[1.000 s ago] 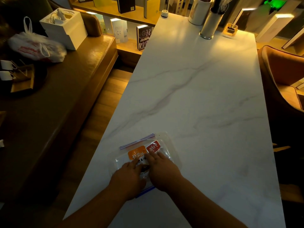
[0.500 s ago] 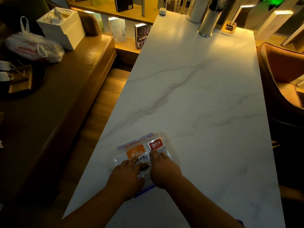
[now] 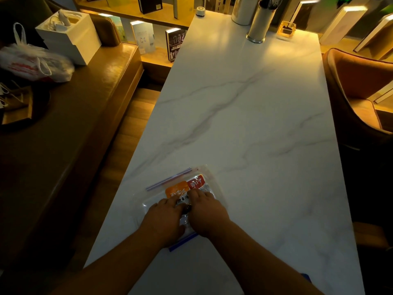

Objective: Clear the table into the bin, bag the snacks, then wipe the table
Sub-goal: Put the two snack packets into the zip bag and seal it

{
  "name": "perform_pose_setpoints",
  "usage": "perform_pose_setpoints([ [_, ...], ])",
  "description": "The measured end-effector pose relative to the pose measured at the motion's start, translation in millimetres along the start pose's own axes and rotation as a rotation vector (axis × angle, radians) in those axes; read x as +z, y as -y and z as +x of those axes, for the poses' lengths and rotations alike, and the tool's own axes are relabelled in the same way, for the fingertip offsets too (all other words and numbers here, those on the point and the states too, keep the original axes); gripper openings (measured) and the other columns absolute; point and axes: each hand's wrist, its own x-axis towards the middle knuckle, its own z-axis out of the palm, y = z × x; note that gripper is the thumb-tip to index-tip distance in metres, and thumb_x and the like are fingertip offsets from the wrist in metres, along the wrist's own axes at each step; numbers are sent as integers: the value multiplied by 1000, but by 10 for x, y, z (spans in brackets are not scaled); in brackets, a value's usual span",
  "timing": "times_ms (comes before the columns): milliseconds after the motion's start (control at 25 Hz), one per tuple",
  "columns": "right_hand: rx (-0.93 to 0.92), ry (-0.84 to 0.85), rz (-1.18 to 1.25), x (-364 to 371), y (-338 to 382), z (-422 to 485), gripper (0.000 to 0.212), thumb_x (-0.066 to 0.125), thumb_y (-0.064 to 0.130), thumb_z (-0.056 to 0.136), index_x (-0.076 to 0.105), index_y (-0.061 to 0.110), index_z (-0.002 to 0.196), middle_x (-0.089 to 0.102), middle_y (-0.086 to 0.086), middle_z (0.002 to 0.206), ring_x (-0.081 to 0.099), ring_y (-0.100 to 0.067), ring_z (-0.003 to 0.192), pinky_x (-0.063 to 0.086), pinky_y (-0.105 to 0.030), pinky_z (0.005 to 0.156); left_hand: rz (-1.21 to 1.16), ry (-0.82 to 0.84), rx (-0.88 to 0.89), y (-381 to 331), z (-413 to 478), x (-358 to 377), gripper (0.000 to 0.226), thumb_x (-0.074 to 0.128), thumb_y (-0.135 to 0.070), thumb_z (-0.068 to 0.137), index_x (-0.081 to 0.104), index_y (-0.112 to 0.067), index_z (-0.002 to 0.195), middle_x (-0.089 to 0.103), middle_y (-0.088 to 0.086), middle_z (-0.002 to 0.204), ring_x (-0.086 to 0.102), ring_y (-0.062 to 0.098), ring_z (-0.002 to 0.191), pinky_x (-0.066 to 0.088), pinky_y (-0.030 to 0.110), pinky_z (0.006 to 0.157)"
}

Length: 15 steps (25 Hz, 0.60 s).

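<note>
Table: a long white marble-look top point(image 3: 255, 116) with grey veins, running away from the camera; most of its surface is bare.
Bag: a clear zip bag point(image 3: 180, 201) lies flat near the table's near left edge, its zip strip point(image 3: 169, 179) on the far side; a blue edge shows at the near end below the hands.
Snacks: an orange packet point(image 3: 176, 189) and a red packet point(image 3: 196, 181) sit side by side inside the bag, at its far end; a dark snack shows between the hands.
Left hand: the left hand point(image 3: 164, 220) lies palm down on the bag, fingers spread flat and pressing, gripping nothing.
Right hand: the right hand point(image 3: 207, 216) lies palm down just beside the left, fingers flat on the bag over the red packet's near edge, gripping nothing.
Far end: a metal cylinder point(image 3: 258, 24) stands near a small amber holder point(image 3: 288, 28); a small white round device point(image 3: 200, 11) sits at the far left corner.
Left side: a brown bench point(image 3: 70, 124) carries a white box point(image 3: 68, 39) and a white carrier bag point(image 3: 34, 64) with red print.
Right side: a brown chair point(image 3: 357, 88) stands against the table edge.
Behind: lit shelves with books point(image 3: 174, 45).
</note>
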Motion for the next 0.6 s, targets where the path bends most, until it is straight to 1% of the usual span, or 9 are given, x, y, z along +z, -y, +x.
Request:
perform_pose_setpoints([
  [120, -44, -110, 24, -54, -11, -134, 51, 52, 35, 97, 42, 18, 144, 51, -8, 146, 47, -30, 132, 47, -47, 106, -2, -50, 17, -71, -62, -93, 53, 55, -57, 92, 52, -40, 142, 49, -3, 152, 50, 21, 130, 47, 39, 104],
  [240, -99, -183, -15, -152, -46, -333, 44, 48, 40, 94, 55, 19, 132, 61, -6, 132, 54, -25, 118, 50, -40, 98, -28, -70, 55, -172, -138, -229, 47, 55, -56, 92, 58, -38, 136, 60, -6, 137, 57, 18, 120, 52, 36, 95],
  [360, -132, -222, -78, -259, -71, -512, 36, 48, 42, 92, 62, 19, 115, 66, -6, 116, 56, -23, 103, 49, -37, 88, -54, -67, 60, -268, -174, -374, 35, 55, -54, 94, 68, -33, 118, 72, -7, 112, 68, 13, 96, 59, 35, 83],
  [440, -120, -237, -85, -331, -85, -646, 35, 48, 43, 92, 63, 19, 113, 66, -5, 112, 56, -23, 99, 50, -37, 86, -44, -48, 53, -353, -187, -443, 30, 52, -50, 97, 70, -30, 110, 74, -4, 101, 69, 13, 87, 61, 37, 81],
  [520, -85, -258, -76, -398, -116, -769, 37, 49, 44, 91, 63, 20, 115, 66, -5, 111, 56, -24, 99, 50, -39, 85, -20, -30, 60, -441, -191, -491, 31, 47, -49, 100, 69, -27, 108, 73, -2, 101, 69, 15, 89, 60, 39, 83],
  [600, -39, -287, -59, -459, -178, -918, 36, 49, 44, 91, 63, 20, 115, 65, -5, 109, 56, -25, 100, 50, -39, 84, -23, -38, 79, -553, -214, -531, 35, 48, -54, 99, 68, -29, 114, 73, -2, 110, 69, 17, 98, 58, 38, 87],
])
